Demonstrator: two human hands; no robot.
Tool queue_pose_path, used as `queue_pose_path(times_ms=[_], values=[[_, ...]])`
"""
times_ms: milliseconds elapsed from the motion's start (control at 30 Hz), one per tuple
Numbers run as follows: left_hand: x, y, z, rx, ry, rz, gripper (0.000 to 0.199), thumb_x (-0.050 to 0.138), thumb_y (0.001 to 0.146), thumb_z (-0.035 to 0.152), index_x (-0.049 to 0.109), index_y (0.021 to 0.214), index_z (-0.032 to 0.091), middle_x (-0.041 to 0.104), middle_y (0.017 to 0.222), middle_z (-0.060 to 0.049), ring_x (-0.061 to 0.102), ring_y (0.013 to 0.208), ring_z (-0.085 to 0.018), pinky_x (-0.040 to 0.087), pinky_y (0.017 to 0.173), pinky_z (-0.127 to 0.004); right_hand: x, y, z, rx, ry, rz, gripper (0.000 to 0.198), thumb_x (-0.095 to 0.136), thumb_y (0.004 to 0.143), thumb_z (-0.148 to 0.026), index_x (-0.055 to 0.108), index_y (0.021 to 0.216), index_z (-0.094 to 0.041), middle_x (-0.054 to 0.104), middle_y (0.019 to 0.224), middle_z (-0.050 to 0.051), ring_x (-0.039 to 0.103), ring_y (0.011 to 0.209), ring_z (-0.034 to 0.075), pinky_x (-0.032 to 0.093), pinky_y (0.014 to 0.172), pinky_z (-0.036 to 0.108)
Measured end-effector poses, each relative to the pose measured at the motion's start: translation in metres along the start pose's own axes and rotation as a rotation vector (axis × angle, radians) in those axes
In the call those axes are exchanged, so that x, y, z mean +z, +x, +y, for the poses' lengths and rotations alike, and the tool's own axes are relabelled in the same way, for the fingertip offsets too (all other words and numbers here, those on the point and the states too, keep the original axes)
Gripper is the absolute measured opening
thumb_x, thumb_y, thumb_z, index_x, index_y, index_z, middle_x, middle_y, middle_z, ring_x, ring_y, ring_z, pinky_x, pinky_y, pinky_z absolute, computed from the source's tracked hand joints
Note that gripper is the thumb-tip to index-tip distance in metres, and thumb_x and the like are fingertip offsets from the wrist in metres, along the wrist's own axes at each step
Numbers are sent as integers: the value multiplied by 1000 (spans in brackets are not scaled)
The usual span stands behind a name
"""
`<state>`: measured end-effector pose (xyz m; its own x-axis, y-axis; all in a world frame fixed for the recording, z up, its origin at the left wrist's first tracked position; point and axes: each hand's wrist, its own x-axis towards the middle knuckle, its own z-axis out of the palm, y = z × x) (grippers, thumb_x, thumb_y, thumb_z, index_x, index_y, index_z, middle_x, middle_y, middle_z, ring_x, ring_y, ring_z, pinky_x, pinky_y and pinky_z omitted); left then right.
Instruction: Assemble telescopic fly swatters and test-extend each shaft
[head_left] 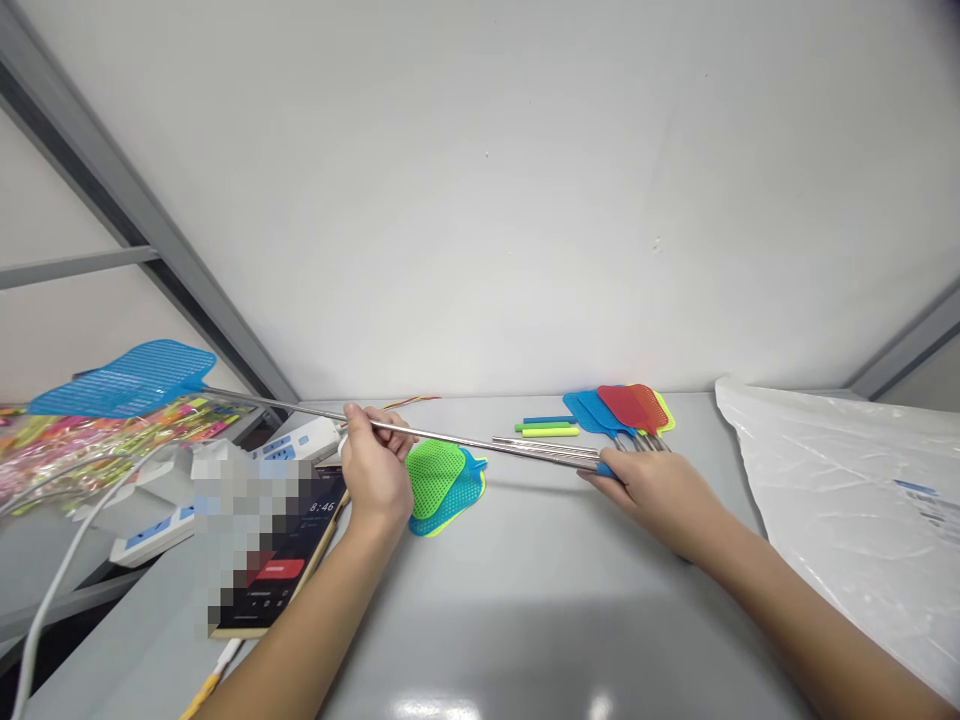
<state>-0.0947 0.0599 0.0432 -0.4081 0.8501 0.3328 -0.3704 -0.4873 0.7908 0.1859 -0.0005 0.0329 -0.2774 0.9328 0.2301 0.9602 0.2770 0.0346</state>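
A white-and-yellow cable [206,688] lies nearest on the grey table [525,610], left of the green head [435,480]. The phone [315,530], reading 8:46 and partly blurred into blocks, is also left of the green head, with white power strips [304,440] farther left. The green head itself lies over a blue head [466,503], a yellow edge showing beneath.

The left hand [376,470] is just left of the green head, thumb and fingers together around the metal rod of the blue swatter [127,382]; how tightly, I cannot tell. That swatter slants above the green head, its broad end far to the left, over bright packets [165,435]. To the right of the green head, the right hand [652,485] is clamped on the swatter's blue handle and a bundle of bare rods [547,447].

Well right of the green head is a white plastic sheet [840,500]. Beyond the green head and to the right lie 3 tubes [549,427], then a stack of heads [626,407], 1 red among blue and yellow. The white wall [480,220] stands behind.
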Motion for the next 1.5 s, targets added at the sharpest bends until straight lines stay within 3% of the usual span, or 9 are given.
queue_pose_path(times_ms=[167,333,567,933,1100,1233,1500], values=[[-5,12,7,52,-12,112,47,45,90,56,36,61,20,25,54,7,28,44,-8,25,41,-20,-1,1,6,-8,-7,18,34,39,96,-43,48,71,-21,57,60,-1,43,50,13,16,49,26],[-15,29,11,79,45,246,45,49,87,54,34,60,21,28,53,8,28,42,-8,34,45,-21,0,3,16,7,-32,26,30,41,95,-40,47,71,-22,55,57,-2,43,48,13,15,48,26],[-15,27,1,29,141,200,37,56,84,43,35,62,21,28,53,9,32,43,-7,39,48,-20,-3,4,25,41,-22,1,31,42,93,-38,46,68,-22,55,57,-2,45,49,13,15,49,26],[-5,7,-8,-38,320,24,41,47,90,38,30,57,21,28,48,8,32,44,-8,41,53,-21,-3,5,38,67,-127,-16,31,39,94,-38,48,69,-22,55,56,-1,45,47,14,13,49,27],[10,-25,-12,-193,256,-170,42,46,92,45,34,60,20,32,50,6,33,47,-8,35,50,-21,-3,3,20,32,-159,3,25,43,93,-34,50,73,-21,57,58,0,46,47,13,12,48,28],[18,-46,-13,-291,336,-329,48,42,93,50,32,57,20,33,50,5,32,49,-9,33,52,-22,0,0,0,21,-172,-11,24,45,93,-33,52,75,-20,55,57,0,44,45,12,10,48,28],[17,-53,-20,-387,304,-465,47,37,94,52,31,60,21,30,51,6,30,48,-9,39,61,-26,3,-4,-3,70,-176,-61,24,42,94,-35,55,79,-21,56,55,-1,43,42,13,10,47,28]])
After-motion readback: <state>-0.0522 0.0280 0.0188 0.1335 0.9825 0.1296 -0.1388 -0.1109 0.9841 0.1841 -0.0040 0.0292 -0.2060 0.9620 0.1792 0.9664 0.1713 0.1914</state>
